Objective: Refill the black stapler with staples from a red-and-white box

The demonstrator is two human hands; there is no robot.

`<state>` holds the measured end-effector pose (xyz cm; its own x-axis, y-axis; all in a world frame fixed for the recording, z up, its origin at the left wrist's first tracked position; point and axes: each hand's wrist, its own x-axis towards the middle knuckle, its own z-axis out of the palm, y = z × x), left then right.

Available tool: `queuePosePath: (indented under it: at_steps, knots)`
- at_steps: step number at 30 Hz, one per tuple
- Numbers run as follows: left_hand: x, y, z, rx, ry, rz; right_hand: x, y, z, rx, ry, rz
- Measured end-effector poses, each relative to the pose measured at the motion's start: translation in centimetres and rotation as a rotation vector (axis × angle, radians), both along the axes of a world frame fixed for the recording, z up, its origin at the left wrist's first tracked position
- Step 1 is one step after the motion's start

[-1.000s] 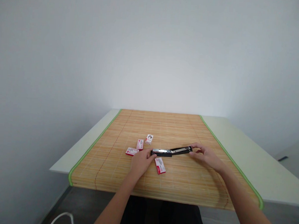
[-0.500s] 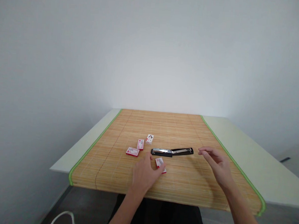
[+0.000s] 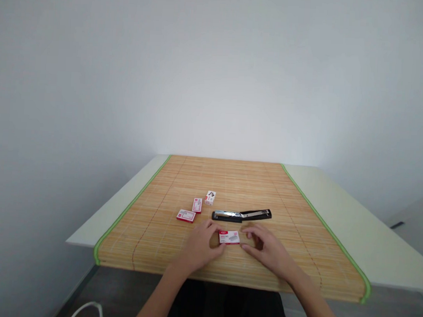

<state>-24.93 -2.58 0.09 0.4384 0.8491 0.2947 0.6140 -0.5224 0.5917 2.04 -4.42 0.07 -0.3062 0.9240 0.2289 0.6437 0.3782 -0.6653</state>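
A small red-and-white staple box lies near the front of the mat, its long side running left to right. My left hand grips its left end between thumb and fingers. My right hand is at the box's right end, thumb and fingers apart around that end; contact there is hard to tell. Just behind the box lies a black stapler, swung wide open with its metal staple channel exposed. Further left are two more flat red-and-white boxes and a thicker white box with a dark stapler picture.
A bamboo mat with green edging covers the middle of a white table. Walls stand behind and at the sides. My dark-clothed legs are under the front edge, and a white cable lies on the floor at lower left.
The staple box has turned from slanted to lying lengthwise across, with my left hand now on its left end. My right hand has come left and down, from beyond the stapler to the box.
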Motion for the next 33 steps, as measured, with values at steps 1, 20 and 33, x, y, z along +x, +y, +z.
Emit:
queuePosePath:
  at_steps: [1,20,33]
  knots:
    - [-0.4,0.2,0.0,-0.006,-0.008,-0.009,-0.1,0.0,-0.1,0.005,-0.001,0.007]
    - [-1.9,1.6,-0.5,-0.128,-0.107,-0.08,-1.8,0.8,-0.6,0.045,0.037,-0.014]
    - [-3.9,1.4,-0.1,-0.155,-0.07,-0.046,-1.4,0.9,0.6,-0.043,0.03,0.06]
